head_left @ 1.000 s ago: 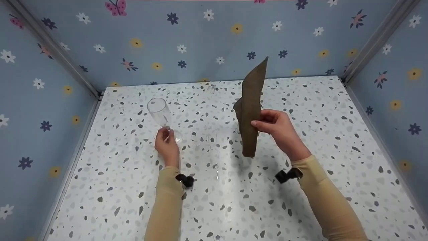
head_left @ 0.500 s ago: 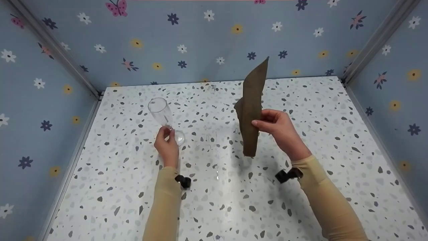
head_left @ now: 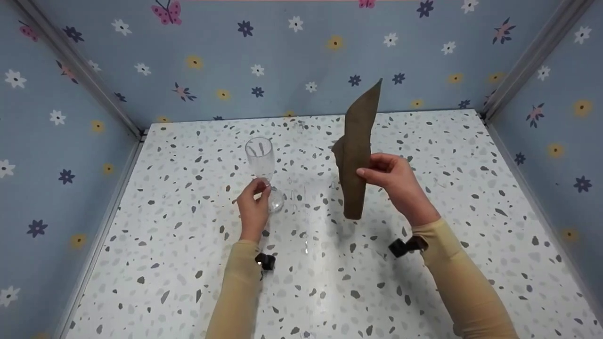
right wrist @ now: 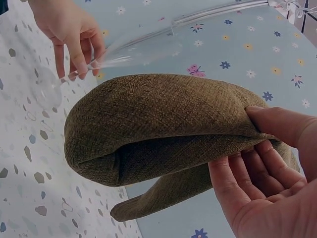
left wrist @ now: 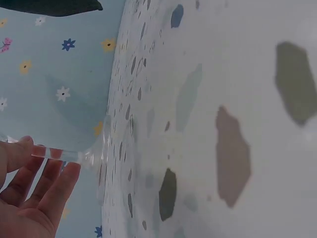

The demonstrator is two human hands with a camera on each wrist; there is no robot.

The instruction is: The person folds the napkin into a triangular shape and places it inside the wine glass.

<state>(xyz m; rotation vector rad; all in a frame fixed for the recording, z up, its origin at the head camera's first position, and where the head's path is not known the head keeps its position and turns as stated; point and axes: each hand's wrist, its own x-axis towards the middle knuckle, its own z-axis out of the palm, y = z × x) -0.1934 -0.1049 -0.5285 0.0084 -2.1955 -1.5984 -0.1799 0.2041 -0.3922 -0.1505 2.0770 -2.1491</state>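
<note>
My left hand (head_left: 253,207) pinches the stem of a clear champagne flute (head_left: 260,157) left of the table's middle. The flute's bowl tips away toward the back wall. In the left wrist view, its round foot (left wrist: 102,161) is right at the table surface, with thumb and fingers around the stem (left wrist: 70,155). My right hand (head_left: 399,186) holds a folded brown woven cloth (head_left: 356,155) up over the table, thumb on one side and fingers on the other. The right wrist view shows a loop in the cloth (right wrist: 163,104) and a loose flap hanging below.
The white speckled table (head_left: 301,273) meets a blue flowered back wall (head_left: 292,56) and similar panels at both sides. Metal corner posts (head_left: 94,80) stand at the rear. A black wrist camera (head_left: 266,262) sits on the left sleeve, another on the right.
My left hand has moved right with the flute, bringing it nearer the cloth, and the flute stands less slanted. The right hand and the cloth are nearly still.
</note>
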